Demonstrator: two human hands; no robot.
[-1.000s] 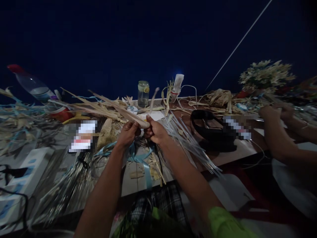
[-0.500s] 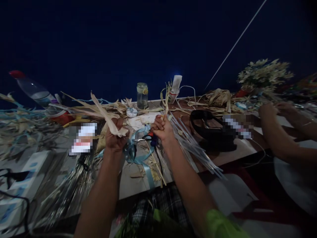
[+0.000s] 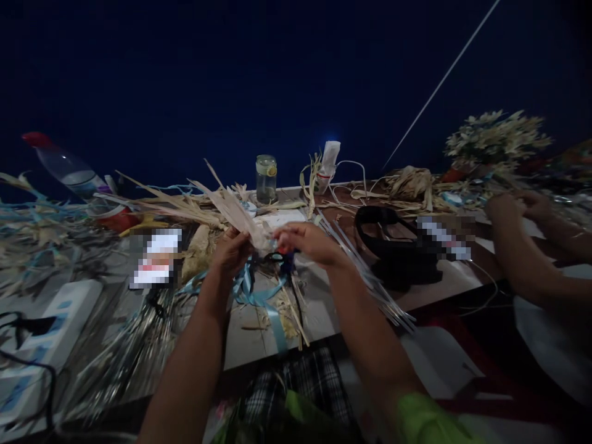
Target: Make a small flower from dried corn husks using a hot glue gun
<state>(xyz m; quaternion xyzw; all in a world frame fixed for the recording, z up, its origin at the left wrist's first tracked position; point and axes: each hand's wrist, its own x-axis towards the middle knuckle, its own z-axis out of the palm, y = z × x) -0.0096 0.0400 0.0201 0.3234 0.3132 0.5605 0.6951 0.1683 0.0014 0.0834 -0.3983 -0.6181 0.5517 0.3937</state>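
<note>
A pale dried husk (image 3: 235, 213) rises from the closed fingers of my left hand (image 3: 234, 250), its wide strips pointing up and left. Beside it, my right hand (image 3: 305, 240) has thumb and fingers pinched together at the right edge of the pale material; what lies between those fingertips is too small to tell. Just under the hands are scissors (image 3: 276, 256), partly covered. Light blue ribbon (image 3: 277, 324) trails down the table from below my left hand. Thin dry stalks (image 3: 298, 311) lie to its right.
A glass jar (image 3: 266, 179) stands behind the hands. Clear thin rods (image 3: 383, 302) and a black headband-like object (image 3: 383, 228) lie right. Left are a power strip (image 3: 55, 327) and a tilted bottle (image 3: 69, 166). Another person's hands (image 3: 513, 206) are at far right.
My left hand has moved slightly right and up, and the husk now shows as spread strips. My right hand has turned inward, its fist loosened to a pinch beside the husk.
</note>
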